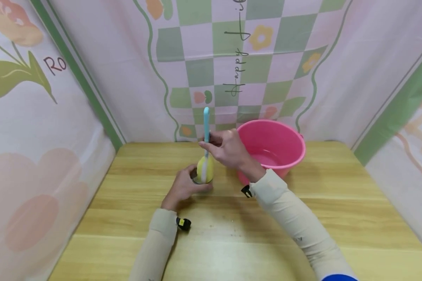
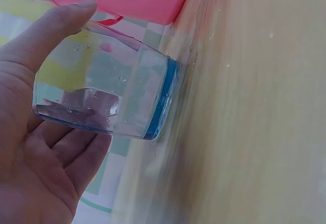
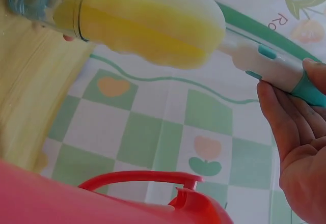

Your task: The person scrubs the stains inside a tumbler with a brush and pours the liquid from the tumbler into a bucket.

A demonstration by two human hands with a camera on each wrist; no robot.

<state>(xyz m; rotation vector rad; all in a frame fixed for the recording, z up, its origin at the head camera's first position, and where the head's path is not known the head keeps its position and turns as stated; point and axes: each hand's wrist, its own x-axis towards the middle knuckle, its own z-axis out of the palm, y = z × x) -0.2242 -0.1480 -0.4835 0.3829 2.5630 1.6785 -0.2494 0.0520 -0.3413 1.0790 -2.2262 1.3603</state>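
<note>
My left hand (image 1: 185,185) grips a clear drinking glass (image 2: 102,81) with a bluish base, thumb on one side and fingers on the other. Water drops cling to its wall. The glass stands upright on or just over the wooden table. In my right hand (image 1: 229,147) is the teal-and-white handle (image 3: 275,66) of a bottle brush, pinched between thumb and fingers. The brush's yellow-and-white sponge head (image 1: 205,170) points down, its lower end inside the glass and its upper part above the rim, as the right wrist view shows.
A pink bucket (image 1: 292,166) stands right of the hands near the table's back edge, beside my right forearm. Its red handle (image 3: 142,177) shows in the right wrist view. Small water drops lie on the table (image 1: 218,249). A patterned curtain (image 1: 126,78) hangs behind.
</note>
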